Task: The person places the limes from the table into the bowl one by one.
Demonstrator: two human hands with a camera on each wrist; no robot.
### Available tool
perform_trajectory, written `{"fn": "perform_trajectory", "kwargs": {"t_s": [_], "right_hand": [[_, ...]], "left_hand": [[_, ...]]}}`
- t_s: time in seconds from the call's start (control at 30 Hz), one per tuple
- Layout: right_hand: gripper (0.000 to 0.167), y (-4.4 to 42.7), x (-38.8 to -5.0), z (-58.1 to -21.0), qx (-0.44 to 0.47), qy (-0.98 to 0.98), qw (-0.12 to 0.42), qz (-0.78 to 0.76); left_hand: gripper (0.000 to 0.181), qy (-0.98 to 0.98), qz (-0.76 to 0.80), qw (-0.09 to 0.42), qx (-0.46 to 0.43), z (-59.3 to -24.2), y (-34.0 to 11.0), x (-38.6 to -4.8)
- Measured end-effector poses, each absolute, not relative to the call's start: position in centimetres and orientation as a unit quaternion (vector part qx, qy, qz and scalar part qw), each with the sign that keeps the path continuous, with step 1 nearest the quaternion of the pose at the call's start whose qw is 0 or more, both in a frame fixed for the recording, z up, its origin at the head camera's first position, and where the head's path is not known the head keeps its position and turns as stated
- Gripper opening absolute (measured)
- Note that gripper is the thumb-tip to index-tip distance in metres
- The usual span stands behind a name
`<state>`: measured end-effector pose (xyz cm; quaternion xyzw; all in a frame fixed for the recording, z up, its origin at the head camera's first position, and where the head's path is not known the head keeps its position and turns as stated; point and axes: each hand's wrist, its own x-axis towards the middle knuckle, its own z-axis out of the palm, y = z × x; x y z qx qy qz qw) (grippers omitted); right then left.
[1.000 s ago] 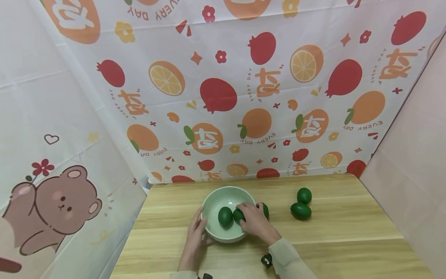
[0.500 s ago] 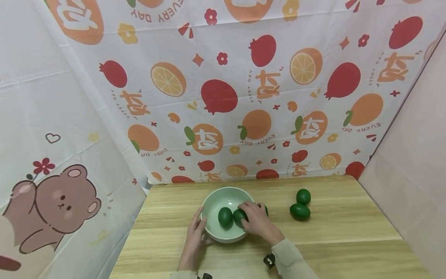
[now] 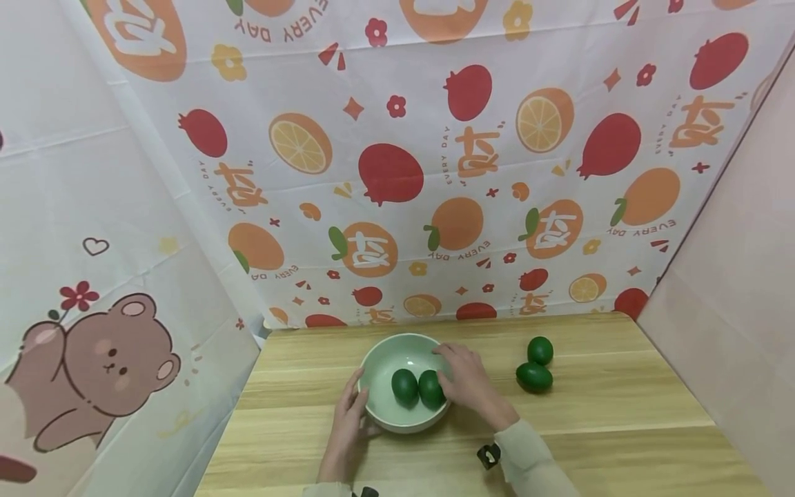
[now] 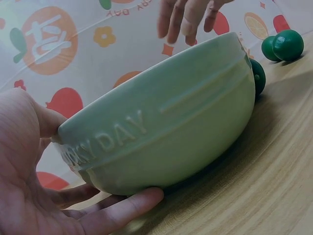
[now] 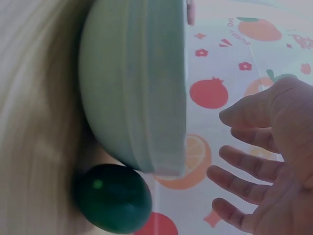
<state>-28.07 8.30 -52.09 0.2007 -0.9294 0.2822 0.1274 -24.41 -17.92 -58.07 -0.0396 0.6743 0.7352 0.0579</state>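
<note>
The left hand (image 3: 350, 415), fingers round the bowl (image 4: 181, 134), presumably steadies it while the right hand (image 3: 468, 378) hovers, fingers wide and empty

In the head view, the left hand (image 3: 350, 413) blocks the bowl (image 3: 377, 376) near 9 o'clock. Two green fruits (image 3: 405, 387) take up its middle and 4 o'clock side, so the way in from above lies between 10 and 12. The right hand (image 3: 470, 378) hovers at 3, its fingers apart from the rim; a third green fruit (image 5: 115, 198) beside the outer wall bars a low approach beneath it. Bare counter (image 3: 428, 462) lies at 6; a curtain (image 3: 422, 186) closes 12.
</note>
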Motion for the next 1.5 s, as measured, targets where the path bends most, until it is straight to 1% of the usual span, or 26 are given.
{"fn": "perform_trajectory", "kwargs": {"t_s": [0.17, 0.3, 0.63, 0.93, 1.2, 1.5], "right_hand": [[0.036, 9.4, -28.5, -51.3, 0.199, -0.918, 0.151, 0.308], [0.037, 10.4, -28.8, -51.2, 0.181, -0.923, 0.158, 0.299], [0.043, 12.4, -29.0, -50.9, 0.142, -0.934, 0.119, 0.307], [0.043, 13.8, -29.3, -52.3, 0.115, -0.936, 0.096, 0.319], [0.045, 14.2, -29.3, -53.3, 0.108, -0.937, 0.089, 0.320], [0.049, 14.3, -28.9, -54.4, 0.104, -0.940, 0.053, 0.321]], "left_hand": [[0.058, 0.677, 0.733, 0.057, -0.042, -58.0, -17.9, -24.6], [0.057, 0.676, 0.733, 0.061, -0.049, -58.1, -17.9, -24.6], [0.057, 0.671, 0.738, 0.062, -0.048, -58.1, -18.0, -24.5], [0.058, 0.678, 0.731, 0.063, -0.042, -58.3, -18.0, -24.4], [0.057, 0.677, 0.732, 0.061, -0.042, -58.2, -18.1, -24.7], [0.057, 0.680, 0.730, 0.065, -0.043, -58.2, -18.1, -24.5]]}}
